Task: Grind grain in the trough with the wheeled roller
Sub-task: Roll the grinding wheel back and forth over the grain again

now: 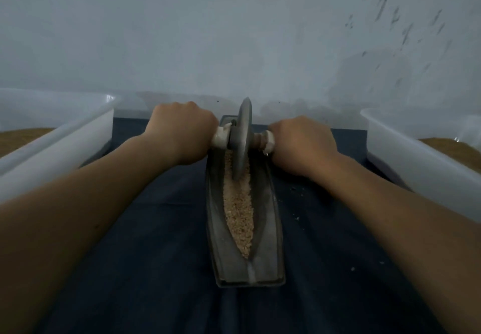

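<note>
I see the left hand point(182, 130) and right hand point(302, 143) each clenched round a handle of the wheeled roller point(243, 135). Its disc stands in the grain point(238, 219) at the far end of the trough point(266, 229), near the dark cloth's point(143, 255) far edge.

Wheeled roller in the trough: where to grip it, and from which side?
Grip the two pale axle handles, one each side of the disc, coming from above, palms down, as the left hand and right hand do now. The disc stands on edge in the narrow trough, rim in the grain, so only the handles sticking out sideways are free.
</note>
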Demonstrator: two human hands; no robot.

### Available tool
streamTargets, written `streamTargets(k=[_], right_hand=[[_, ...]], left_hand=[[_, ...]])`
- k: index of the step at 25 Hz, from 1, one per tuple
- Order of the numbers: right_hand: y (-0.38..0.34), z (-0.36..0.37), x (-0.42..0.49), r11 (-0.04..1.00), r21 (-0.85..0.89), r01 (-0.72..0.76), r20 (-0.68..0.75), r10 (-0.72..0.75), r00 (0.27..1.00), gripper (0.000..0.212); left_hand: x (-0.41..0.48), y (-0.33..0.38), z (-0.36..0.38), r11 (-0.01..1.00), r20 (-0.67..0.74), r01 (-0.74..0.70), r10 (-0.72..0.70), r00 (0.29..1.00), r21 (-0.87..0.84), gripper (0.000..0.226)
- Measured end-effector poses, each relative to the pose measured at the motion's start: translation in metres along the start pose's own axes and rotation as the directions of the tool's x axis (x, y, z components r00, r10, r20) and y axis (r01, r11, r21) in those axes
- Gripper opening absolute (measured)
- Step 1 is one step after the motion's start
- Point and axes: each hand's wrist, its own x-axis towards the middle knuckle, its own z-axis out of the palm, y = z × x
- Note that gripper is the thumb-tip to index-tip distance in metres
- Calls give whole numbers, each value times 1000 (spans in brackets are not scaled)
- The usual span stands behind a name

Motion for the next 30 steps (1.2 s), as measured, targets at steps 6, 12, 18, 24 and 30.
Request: streamTargets(k=[6,12,18,24,30], right_hand=[[-11,-30,-37,995,-71,70,15,-69,997,18],[-7,-35,-77,997,-64,44,-87,-50,995,25],[-13,-24,1,997,-75,29,85,-23,996,11],[-14,-32,-34,1000,-27,11,128,-7,992,9],[-12,-33,-52,993,-80,85,49,-81,996,11]], left_hand=[[-37,-19,-24,941,238,-152,228,944,-301,12],[-52,-17,-33,942,180,-192,246,952,-274,20],[-30,-17,-1,918,291,105,11,957,-382,28],[-40,0,-19,994,123,47,-35,992,-100,21],[-63,0,-10,1000,-71,-25,26,997,15,24]])
